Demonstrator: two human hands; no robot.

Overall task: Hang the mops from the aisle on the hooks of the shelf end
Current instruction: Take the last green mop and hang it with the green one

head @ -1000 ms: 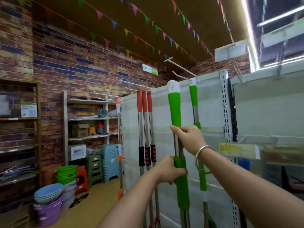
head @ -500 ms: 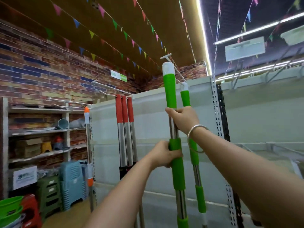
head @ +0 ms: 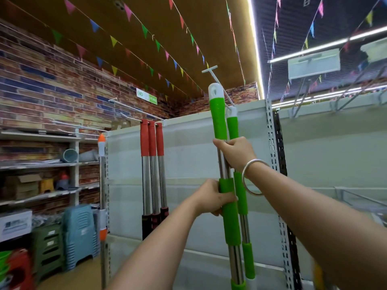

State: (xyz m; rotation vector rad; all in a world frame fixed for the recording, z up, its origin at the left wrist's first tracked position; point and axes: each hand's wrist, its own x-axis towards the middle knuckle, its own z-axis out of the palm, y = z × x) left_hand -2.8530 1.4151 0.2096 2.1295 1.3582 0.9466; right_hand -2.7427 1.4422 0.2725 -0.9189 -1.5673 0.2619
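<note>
— How far along is the hanging at the shelf end (head: 188, 164)?

— Partway, by the look of it. Three red mops (head: 152, 141) hang side by side from a hook at 10 o'clock of the hands. A second green mop (head: 232, 126) hangs at 12 o'clock, its white cap threaded on the long hook (head: 217, 80). An orange-tipped pole (head: 101, 143) stands at the shelf's left edge; whether it hangs I cannot tell.

— And the one in hand?

— The green mop (head: 217, 118) is upright, just beside the hung green one, its white cap with the eyelet raised about level with the hook's shaft, just below the T-shaped tip. It is not yet on.

— The hands?

— The right hand (head: 234, 153) is wrapped around the steel shaft just below the top green grip. The left hand (head: 211, 197), at 7 o'clock from it, is curled around the lower green sleeve. Both grip firmly.

— What is left?

— Likely lifting the eyelet clear of the tip, then sliding it on. Other hooks at 9 o'clock look bare, so more mops may follow; the aisle is out of view.
</note>
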